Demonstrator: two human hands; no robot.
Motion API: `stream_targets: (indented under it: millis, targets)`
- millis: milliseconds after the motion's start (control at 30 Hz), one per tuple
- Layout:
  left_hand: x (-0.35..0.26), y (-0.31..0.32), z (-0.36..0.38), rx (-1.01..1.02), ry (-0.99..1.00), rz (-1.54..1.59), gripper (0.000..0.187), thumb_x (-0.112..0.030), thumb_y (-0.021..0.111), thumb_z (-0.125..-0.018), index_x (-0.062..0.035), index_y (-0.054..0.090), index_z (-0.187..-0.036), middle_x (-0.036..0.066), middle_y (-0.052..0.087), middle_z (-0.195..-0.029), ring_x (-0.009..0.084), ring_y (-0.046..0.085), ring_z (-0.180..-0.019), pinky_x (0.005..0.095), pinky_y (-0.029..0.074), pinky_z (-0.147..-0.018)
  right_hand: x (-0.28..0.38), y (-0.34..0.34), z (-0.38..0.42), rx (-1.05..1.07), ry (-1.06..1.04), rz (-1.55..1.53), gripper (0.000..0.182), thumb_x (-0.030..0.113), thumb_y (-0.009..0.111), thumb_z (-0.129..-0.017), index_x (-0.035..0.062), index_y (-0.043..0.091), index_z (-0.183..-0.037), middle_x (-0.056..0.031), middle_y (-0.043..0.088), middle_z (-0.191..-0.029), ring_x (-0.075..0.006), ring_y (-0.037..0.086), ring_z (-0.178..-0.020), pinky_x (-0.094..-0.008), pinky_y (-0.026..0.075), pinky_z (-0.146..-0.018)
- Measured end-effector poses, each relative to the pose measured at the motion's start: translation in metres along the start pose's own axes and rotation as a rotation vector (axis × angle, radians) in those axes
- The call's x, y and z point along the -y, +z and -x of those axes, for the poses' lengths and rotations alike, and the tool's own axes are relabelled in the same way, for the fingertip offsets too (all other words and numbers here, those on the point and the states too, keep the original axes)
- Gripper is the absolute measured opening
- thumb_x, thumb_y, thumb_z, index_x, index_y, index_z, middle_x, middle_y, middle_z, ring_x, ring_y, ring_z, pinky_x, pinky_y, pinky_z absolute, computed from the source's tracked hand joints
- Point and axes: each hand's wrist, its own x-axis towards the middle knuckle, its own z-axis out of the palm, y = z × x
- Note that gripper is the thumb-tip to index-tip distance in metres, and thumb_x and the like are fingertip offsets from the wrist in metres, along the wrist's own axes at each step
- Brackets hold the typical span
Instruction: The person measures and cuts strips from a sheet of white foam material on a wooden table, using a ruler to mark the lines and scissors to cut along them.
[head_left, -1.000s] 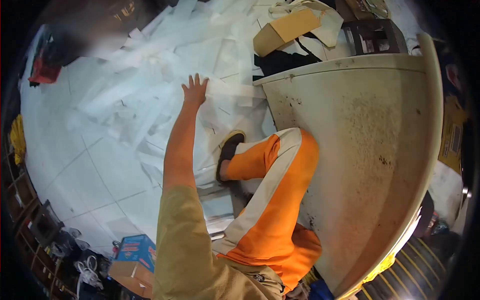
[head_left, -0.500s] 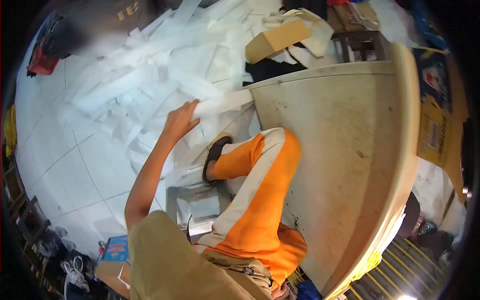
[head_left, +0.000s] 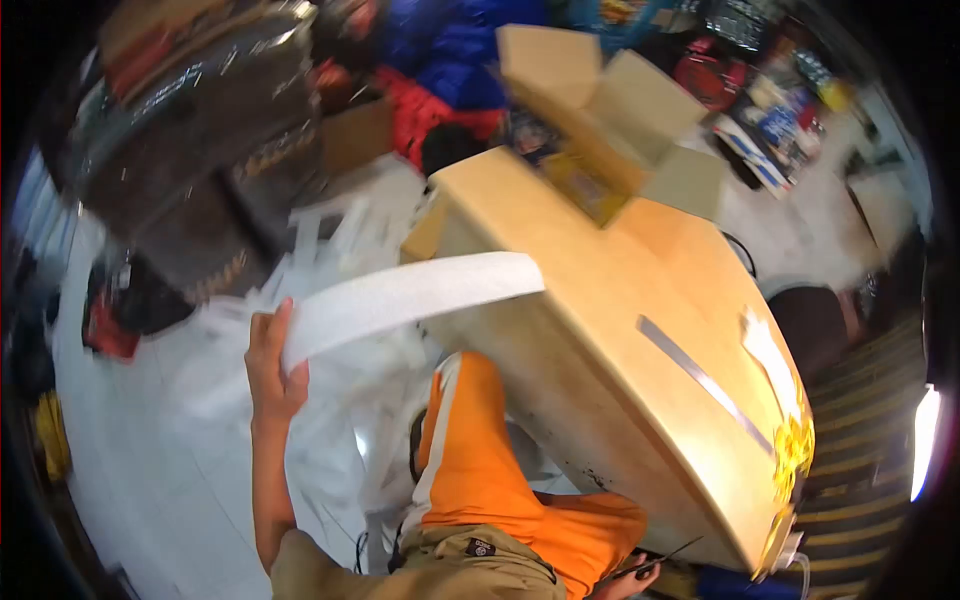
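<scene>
My left hand [head_left: 275, 368] holds one end of a long white strip [head_left: 420, 292] between thumb and fingers. The strip arches to the right, and its far end reaches the edge of the light wooden table [head_left: 590, 270]. Low in the view, beside my orange trouser leg, my right hand [head_left: 640, 577] is closed on a thin dark tool [head_left: 672, 553], perhaps scissors. On the table top lie a metal ruler [head_left: 705, 385], a small bundle of white strips [head_left: 770, 350] and yellow ribbon [head_left: 792, 455] near the right edge.
An open cardboard box [head_left: 600, 130] stands at the table's back end. Dark wrapped boxes [head_left: 200, 150] are stacked at the upper left. Many white strips [head_left: 230, 350] litter the floor left of the table. A dark round seat [head_left: 808, 325] stands beyond the right edge.
The view has swung up and right, showing the table top. My left hand has lifted a white strip from the floor pile to table height. My right hand now shows with the dark tool.
</scene>
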Motion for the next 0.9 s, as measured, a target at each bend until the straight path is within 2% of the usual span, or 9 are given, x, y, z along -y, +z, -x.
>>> stream_targets:
  millis: [67,133,267,333,467,533,633,767,900]
  targets:
    - [-0.035,0.006,-0.036,0.025,0.172,0.072,0.066,-0.045,0.051,-0.095,-0.0034,0.052,-0.145,0.016,0.055,-0.099,0.0308,0.052,-0.085,0.0405,0.043,-0.071,-0.017,-0.003,-0.006,-0.231,0.004,-0.153,0.042,0.008,0.063,-0.102,0.0082,0.050,-0.141,-0.0070,0.067,-0.103,-0.0089,0.049,-0.061,-0.0277,0.038,-0.049]
    - [-0.078,0.017,-0.068,0.014,0.355,0.128,0.070,-0.055,0.049,-0.096,-0.0048,0.051,-0.145,0.016,0.057,-0.102,0.0330,0.051,-0.089,0.0459,0.043,-0.076,0.026,-0.019,-0.002,-0.176,0.222,-0.243,0.044,0.008,0.066,-0.100,0.0070,0.048,-0.141,-0.0036,0.064,-0.106,-0.0070,0.047,-0.066,-0.0243,0.037,-0.052]
    - [-0.165,0.047,-0.112,-0.062,0.707,0.388,0.078,-0.067,0.040,-0.098,-0.0037,0.048,-0.143,0.023,0.057,-0.116,0.0377,0.055,-0.102,0.0537,0.045,-0.086,0.036,-0.032,-0.014,-0.237,0.133,-0.455,0.043,0.010,0.066,-0.101,0.0057,0.048,-0.139,-0.0038,0.064,-0.108,-0.0056,0.054,-0.079,-0.0202,0.040,-0.056]
    - [-0.217,0.067,-0.115,-0.047,0.804,0.398,0.072,-0.063,0.041,-0.099,-0.0057,0.052,-0.141,0.021,0.058,-0.112,0.0363,0.057,-0.096,0.0527,0.045,-0.082,0.053,-0.043,-0.015,-0.348,0.127,-0.430,0.039,0.009,0.063,-0.101,0.0070,0.049,-0.137,-0.0031,0.064,-0.106,-0.0056,0.053,-0.077,-0.0203,0.039,-0.056]
    - [-0.343,0.094,-0.117,0.375,0.918,0.434,0.057,-0.048,0.053,-0.096,-0.0109,0.059,-0.139,0.019,0.057,-0.107,0.0366,0.058,-0.091,0.0479,0.047,-0.081,0.085,-0.067,-0.033,-0.443,0.052,-0.668,0.032,0.013,0.061,-0.103,0.0090,0.049,-0.132,-0.0032,0.064,-0.105,-0.0066,0.054,-0.081,-0.0204,0.040,-0.057]
    - [-0.381,0.117,-0.114,0.483,0.927,0.495,0.072,-0.035,0.075,-0.078,-0.0196,0.056,-0.146,0.013,0.054,-0.107,0.0316,0.055,-0.091,0.0428,0.049,-0.082,0.096,-0.081,-0.041,-0.392,0.029,-0.882,0.033,0.017,0.062,-0.102,0.0096,0.048,-0.131,-0.0052,0.063,-0.105,-0.0087,0.057,-0.084,-0.0207,0.042,-0.058]
    - [-0.410,0.161,-0.095,0.592,0.905,0.413,0.061,-0.034,0.066,-0.090,-0.0158,0.053,-0.148,0.017,0.055,-0.113,0.0354,0.055,-0.101,0.0475,0.048,-0.086,0.128,-0.079,-0.050,-0.401,-0.209,-0.673,0.034,0.021,0.059,-0.104,0.0087,0.046,-0.133,-0.0064,0.062,-0.104,-0.0108,0.060,-0.085,-0.0226,0.046,-0.060]
    - [-0.409,0.230,-0.061,0.790,0.879,0.339,0.060,-0.031,0.068,-0.091,-0.0208,0.054,-0.148,0.015,0.054,-0.117,0.0330,0.052,-0.107,0.0456,0.048,-0.092,0.160,-0.068,-0.063,-0.237,-0.255,-0.653,0.034,0.017,0.058,-0.102,0.0080,0.045,-0.133,-0.0078,0.063,-0.104,-0.0115,0.061,-0.087,-0.0221,0.046,-0.059]
    - [-0.399,0.264,-0.032,0.780,0.971,0.286,0.054,-0.036,0.065,-0.095,-0.0226,0.055,-0.146,0.013,0.055,-0.118,0.0323,0.053,-0.108,0.0454,0.049,-0.090,0.199,-0.046,-0.088,-0.170,-0.194,-0.696,0.033,0.008,0.061,-0.099,0.0086,0.047,-0.129,-0.0062,0.065,-0.101,-0.0103,0.061,-0.087,-0.0204,0.046,-0.061]
